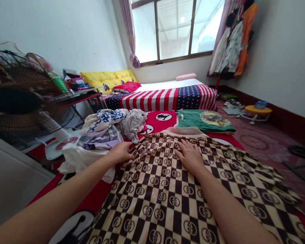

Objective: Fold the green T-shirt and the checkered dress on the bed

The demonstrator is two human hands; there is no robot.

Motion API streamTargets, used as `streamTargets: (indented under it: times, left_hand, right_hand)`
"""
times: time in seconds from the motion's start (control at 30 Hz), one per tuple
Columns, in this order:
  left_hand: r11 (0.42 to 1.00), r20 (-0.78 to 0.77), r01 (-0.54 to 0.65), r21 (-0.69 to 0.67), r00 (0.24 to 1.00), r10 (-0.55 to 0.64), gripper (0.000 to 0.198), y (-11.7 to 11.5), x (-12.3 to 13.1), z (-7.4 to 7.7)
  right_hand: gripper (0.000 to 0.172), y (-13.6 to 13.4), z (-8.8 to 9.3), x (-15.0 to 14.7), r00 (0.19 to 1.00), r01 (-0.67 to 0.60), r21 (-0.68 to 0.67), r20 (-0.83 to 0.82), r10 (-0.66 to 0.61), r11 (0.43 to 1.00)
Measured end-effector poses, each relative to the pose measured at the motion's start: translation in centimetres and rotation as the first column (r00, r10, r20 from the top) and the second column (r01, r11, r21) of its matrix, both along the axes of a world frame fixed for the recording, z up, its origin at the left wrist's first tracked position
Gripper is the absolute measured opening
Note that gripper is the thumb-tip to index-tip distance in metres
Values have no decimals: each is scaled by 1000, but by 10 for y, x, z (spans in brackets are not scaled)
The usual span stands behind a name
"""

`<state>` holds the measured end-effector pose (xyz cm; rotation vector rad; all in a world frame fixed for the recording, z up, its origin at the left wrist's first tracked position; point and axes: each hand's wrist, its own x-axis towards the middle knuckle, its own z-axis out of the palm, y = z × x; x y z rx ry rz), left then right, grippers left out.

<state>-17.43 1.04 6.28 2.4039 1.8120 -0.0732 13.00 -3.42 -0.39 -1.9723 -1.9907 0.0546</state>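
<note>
A large garment in dark brown and beige checks with ring motifs (165, 196) lies spread out in front of me, creased along its far edge and at the right. My left hand (120, 152) pinches its far left edge between thumb and fingers. Flat on the cloth near the middle of the far edge rests my right hand (190, 157), its fingers apart. Beyond it lie a folded green T-shirt (193, 121) with a gold print and a strip of pale cloth (184, 131). Beneath everything is a red blanket (152, 118) with white ovals.
Crumpled clothes (104, 127) are heaped to the left, by a standing fan (17, 98) and a cluttered small table (81, 96). A bed with a striped, starred cover (152, 100) stands under the window. Toward the right are a yellow stool (258, 110) and hanging clothes (232, 47).
</note>
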Motion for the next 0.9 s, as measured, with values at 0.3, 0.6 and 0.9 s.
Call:
streamTargets:
  times: [0.3, 0.6, 0.9]
  left_hand:
    - [972, -62, -56, 228, 995, 72, 20, 21, -1, 46]
    - [925, -173, -98, 367, 970, 171, 18, 26, 5, 29]
    - [910, 120, 161, 381, 968, -221, 30, 11, 57, 10]
  right_hand:
    - [48, -1, 1, 0, 1000, -4, 6, -9, 4, 1000]
    - [49, -1, 2, 0, 1000, -2, 5, -9, 2, 1000]
    - [49, 0, 0, 0, 1000, 1, 0, -12, -1, 1000]
